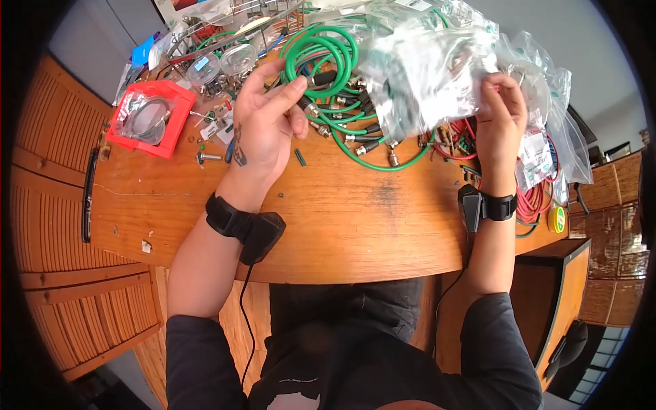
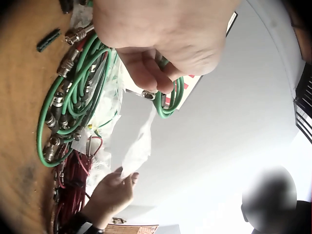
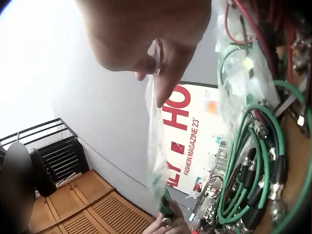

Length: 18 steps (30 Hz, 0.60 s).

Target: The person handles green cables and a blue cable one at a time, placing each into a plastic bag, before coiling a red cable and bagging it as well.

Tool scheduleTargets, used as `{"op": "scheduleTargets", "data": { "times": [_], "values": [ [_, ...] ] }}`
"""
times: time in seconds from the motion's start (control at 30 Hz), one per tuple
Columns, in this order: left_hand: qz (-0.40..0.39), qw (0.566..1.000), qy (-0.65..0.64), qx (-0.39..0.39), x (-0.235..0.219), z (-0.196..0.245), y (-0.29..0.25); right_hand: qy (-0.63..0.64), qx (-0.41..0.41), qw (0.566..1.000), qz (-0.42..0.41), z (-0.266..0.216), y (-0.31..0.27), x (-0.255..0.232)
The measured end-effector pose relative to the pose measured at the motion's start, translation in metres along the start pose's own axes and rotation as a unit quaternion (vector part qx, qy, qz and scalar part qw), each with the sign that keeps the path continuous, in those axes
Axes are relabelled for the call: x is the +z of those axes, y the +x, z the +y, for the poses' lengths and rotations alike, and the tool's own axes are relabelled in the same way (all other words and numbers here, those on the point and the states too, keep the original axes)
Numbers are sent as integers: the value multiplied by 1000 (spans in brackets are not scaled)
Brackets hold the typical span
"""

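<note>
My left hand (image 1: pixel 266 123) pinches a small coil of green cable (image 1: pixel 352 56) between thumb and fingers, above the table. Metal connectors hang on the coil's ends; one connector (image 2: pixel 148 95) shows by the fingertips in the left wrist view. With thumb and fingers my right hand (image 1: pixel 504 113) grips the edge of a clear plastic bag (image 1: pixel 427 85). The bag is held up, its near end close beside the coil. Edge-on, the same bag (image 3: pixel 156 131) looks thin and flat in the right wrist view. More green cables (image 1: pixel 403 164) with black-sleeved metal connectors lie heaped below.
A red bin (image 1: pixel 179 119) with a bagged grey cable stands at the left. Red cables (image 1: pixel 536 205) and a small yellow round container (image 1: pixel 557 219) sit at the right edge. Clear bags (image 1: pixel 557 102) pile up behind. A metal bolt-like piece (image 1: pixel 210 157) lies near the bin.
</note>
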<state>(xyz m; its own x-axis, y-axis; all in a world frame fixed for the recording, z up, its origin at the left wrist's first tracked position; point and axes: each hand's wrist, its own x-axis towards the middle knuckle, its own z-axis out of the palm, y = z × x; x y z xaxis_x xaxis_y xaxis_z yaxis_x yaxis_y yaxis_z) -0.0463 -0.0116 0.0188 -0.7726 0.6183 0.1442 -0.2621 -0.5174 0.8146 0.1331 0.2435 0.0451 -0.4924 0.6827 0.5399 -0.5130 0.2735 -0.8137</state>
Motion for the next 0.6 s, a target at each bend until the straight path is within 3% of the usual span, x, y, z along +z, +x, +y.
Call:
{"op": "scheduleTargets", "data": {
  "times": [0.1, 0.2, 0.27, 0.33, 0.37, 0.43, 0.47, 0.53, 0.6],
  "values": [
    [45, 999, 9, 4, 7, 5, -2, -47, 190, 974, -114, 6, -12, 18],
    [81, 995, 54, -5, 5, 1, 0, -99, 241, 948, -184, 24, -26, 31],
    [75, 994, 76, -8, -1, -3, 3, -224, 167, 932, -229, 40, -32, 28],
    [68, 993, 98, -12, -5, -5, 3, -327, -24, 912, -246, 39, -33, 34],
    [56, 989, 133, -11, -4, -5, 2, -326, -23, 912, -246, 36, -33, 37],
    [42, 985, 168, -11, 2, -7, 0, -406, -171, 872, -215, 17, -34, 48],
    [25, 982, 186, -12, 7, -7, -4, -406, -171, 872, -214, 11, -37, 51],
    [7, 979, 205, -14, 13, -6, -8, -388, -45, 862, -324, 3, -42, 55],
    [-10, 969, 242, -50, 14, -7, -10, -398, -62, 843, -355, 12, -45, 53]
  ]
}}
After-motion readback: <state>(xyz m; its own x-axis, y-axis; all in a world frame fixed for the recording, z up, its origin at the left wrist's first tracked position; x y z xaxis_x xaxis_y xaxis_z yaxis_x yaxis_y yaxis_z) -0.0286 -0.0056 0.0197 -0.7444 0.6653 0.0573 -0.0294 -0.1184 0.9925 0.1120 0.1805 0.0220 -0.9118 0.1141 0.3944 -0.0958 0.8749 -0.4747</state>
